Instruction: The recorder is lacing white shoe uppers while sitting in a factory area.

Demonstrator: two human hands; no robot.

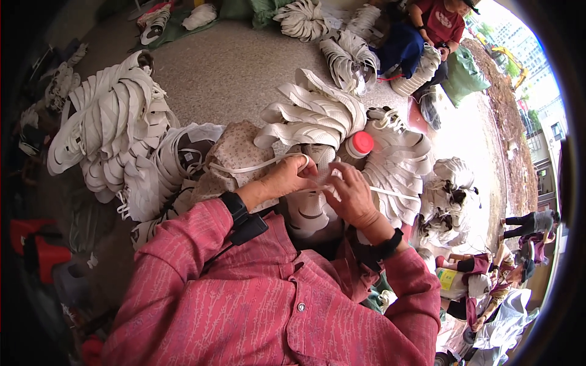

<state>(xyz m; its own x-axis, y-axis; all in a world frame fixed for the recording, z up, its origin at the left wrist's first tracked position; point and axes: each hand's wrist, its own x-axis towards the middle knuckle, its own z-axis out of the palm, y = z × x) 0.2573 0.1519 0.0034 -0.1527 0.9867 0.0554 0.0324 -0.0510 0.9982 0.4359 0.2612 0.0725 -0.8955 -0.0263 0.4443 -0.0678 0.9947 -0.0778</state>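
Note:
A flat white shoelace stretches across my lap, its ends sticking out to both sides. My left hand is closed on it, thumb and fingers pinched together. Close by on the right, my right hand pinches the lace too, its fingertips slightly blurred. Beneath both hands lies a white shoe upper, partly covered by my fingers. Just beyond them is a fanned stack of white shoe uppers. A container with a red cap stands beside that stack.
More bundled uppers lie at left and right. A patterned cloth covers my left knee. Across the concrete floor, a person in a dark red shirt sits handling another bundle. Other people are at the lower right.

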